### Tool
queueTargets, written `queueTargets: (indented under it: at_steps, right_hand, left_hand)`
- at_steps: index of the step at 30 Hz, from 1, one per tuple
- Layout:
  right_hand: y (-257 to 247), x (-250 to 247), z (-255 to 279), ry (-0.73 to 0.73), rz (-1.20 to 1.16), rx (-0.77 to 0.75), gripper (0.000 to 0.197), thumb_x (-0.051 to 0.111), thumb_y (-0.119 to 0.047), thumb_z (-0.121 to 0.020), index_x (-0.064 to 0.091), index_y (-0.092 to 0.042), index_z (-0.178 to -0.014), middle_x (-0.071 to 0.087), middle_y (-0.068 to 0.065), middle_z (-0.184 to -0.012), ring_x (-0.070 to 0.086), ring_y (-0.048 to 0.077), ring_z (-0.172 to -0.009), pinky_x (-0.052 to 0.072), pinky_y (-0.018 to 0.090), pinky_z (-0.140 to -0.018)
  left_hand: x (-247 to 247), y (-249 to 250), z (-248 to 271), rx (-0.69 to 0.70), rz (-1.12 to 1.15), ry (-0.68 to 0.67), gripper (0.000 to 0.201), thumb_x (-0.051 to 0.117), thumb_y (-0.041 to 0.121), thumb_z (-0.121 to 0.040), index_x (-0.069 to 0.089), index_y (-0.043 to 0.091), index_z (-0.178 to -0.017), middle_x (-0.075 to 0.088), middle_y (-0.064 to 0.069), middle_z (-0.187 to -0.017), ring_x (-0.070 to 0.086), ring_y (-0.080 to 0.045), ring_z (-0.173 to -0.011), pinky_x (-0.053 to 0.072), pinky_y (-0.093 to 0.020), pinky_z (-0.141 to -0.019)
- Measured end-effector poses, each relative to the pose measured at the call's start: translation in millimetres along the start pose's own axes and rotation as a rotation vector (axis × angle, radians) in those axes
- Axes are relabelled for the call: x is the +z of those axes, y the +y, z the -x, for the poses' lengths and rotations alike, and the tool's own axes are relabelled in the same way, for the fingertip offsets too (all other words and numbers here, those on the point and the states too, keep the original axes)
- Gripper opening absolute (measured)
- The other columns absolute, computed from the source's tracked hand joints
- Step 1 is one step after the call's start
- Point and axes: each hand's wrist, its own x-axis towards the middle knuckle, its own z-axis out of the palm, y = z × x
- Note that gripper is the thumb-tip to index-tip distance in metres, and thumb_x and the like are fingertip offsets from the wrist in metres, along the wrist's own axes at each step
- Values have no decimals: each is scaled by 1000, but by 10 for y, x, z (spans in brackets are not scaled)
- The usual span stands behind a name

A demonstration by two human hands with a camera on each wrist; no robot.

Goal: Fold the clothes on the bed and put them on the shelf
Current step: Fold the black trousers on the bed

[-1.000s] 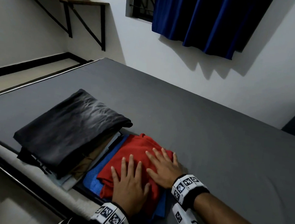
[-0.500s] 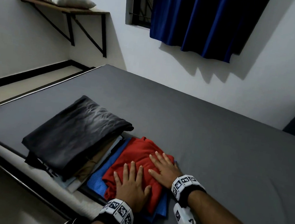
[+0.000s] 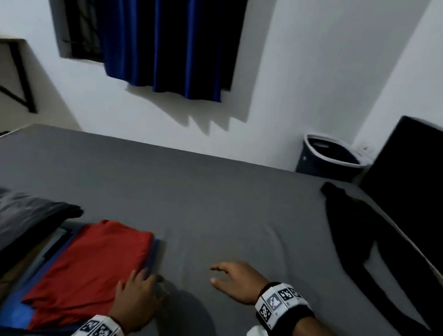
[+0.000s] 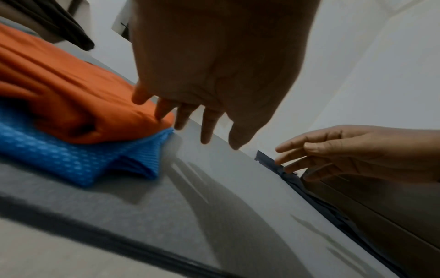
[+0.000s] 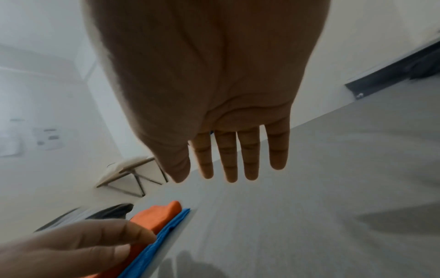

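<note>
**Red one stacked, black one waiting**

My left hand [image 3: 138, 294] hung at the near corner of the folded red shirt [image 3: 96, 269], fingers loose, gripping nothing, probably just squaring it on the blue garment [image 4: 78, 159]. My right hand [image 3: 237, 281] hovered flat and empty over the bed [image 3: 211, 194], likely headed for the unfolded black garment [image 3: 356, 240] near the far corner. The shelf [image 3: 1, 39] was mostly cropped off. The dark folded pile [image 3: 4, 222] was blurry.

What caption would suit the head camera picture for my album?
Folded red garment stacked on a blue one on the grey bed; left hand beside it, right hand open.
</note>
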Motion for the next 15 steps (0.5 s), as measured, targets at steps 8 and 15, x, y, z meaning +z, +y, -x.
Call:
queueTargets:
  at_steps: [8, 15]
  right_hand:
    - [1512, -584, 1436, 233, -12, 422, 47, 57, -41, -93, 55, -20, -135, 58, 1, -136, 52, 18, -127, 38, 27, -107]
    - [2700, -608, 2530, 384, 6, 950, 62, 63, -41, -82, 42, -29, -140, 37, 0, -148, 38, 26, -135, 39, 47, -106]
  left_hand:
    - [137, 1514, -101, 401, 222, -143, 44, 21, 77, -60, 36, 54, -94, 52, 23, -115, 50, 4, -117, 25, 0, -88]
    - [612, 2363, -266, 568, 214, -207, 19, 62, 36, -93, 51, 51, -92, 64, 21, -109, 58, 6, -106, 40, -9, -91]
